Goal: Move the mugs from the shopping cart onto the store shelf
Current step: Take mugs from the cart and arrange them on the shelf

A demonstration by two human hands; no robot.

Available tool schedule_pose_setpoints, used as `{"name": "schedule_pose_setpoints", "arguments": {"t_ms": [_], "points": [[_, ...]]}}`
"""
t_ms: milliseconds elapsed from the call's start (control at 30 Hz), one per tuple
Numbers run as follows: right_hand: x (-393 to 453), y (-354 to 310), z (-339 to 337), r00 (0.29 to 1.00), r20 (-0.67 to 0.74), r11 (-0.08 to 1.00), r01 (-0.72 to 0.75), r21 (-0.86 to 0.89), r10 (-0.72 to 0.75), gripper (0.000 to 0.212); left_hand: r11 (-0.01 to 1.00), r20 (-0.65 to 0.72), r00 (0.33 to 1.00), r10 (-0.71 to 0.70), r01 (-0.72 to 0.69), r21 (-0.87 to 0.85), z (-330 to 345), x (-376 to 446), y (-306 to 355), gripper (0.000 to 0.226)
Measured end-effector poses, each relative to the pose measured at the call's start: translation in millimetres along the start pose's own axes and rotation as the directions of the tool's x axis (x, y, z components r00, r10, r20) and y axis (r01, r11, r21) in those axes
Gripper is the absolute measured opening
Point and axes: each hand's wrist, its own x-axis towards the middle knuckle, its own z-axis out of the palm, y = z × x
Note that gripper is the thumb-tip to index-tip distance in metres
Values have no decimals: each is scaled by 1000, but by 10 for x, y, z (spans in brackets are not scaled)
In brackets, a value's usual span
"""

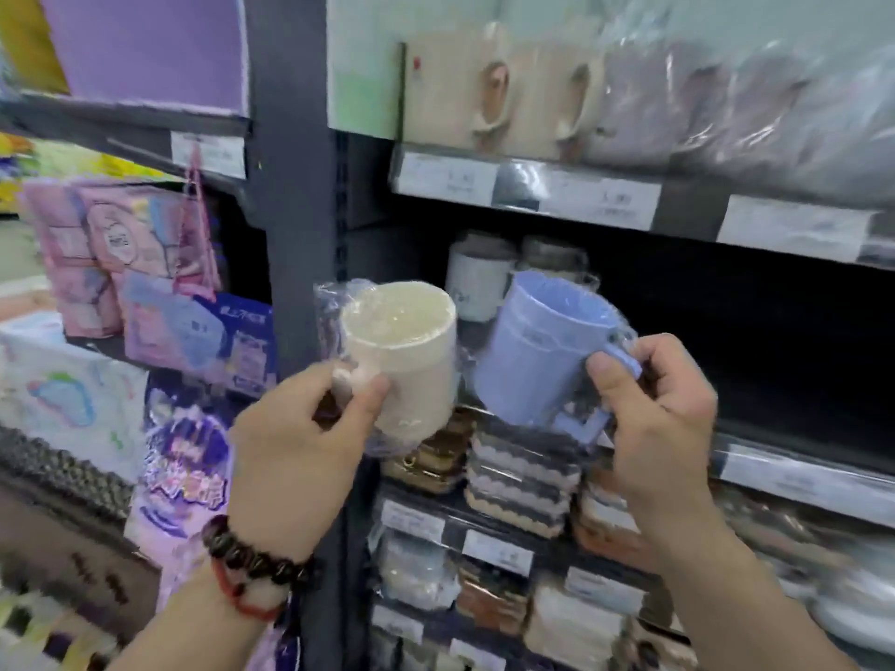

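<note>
Cream mug (407,365), wrapped in clear plastic, sits in my left hand (300,443): thumb (363,404) and curled fingers pinch its handle, the body upright and just past the fingertips. Beside it, almost touching, I hold the blue mug (537,351) in my right hand (663,428), fingers curled round its handle, thumb (610,385) pressed on top; it tilts, mouth toward me, also in plastic wrap. Both hang in front of the middle shelf (794,472), whose dark bay holds two mugs (484,278) at the back. The shelf above carries cream mugs (503,99) and bagged ones. Stacked wrapped goods (523,481) fill the shelf below.
</note>
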Motion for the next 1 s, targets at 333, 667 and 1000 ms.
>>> {"name": "schedule_pose_setpoints", "arguments": {"t_ms": [333,667,1000], "points": [[898,516,-1424,992,-83,956,-114,-270,95,20,971,187,956,226,-205,-123,1440,229,822,49],[1885,1139,-2210,981,-39,826,-179,-534,188,27,975,249,944,216,-224,4,2719,574,1204,47],[2234,1675,-2349,961,37,758,-193,-623,276,20,887,395,902,171,-316,336,3573,805,1265,38]]}}
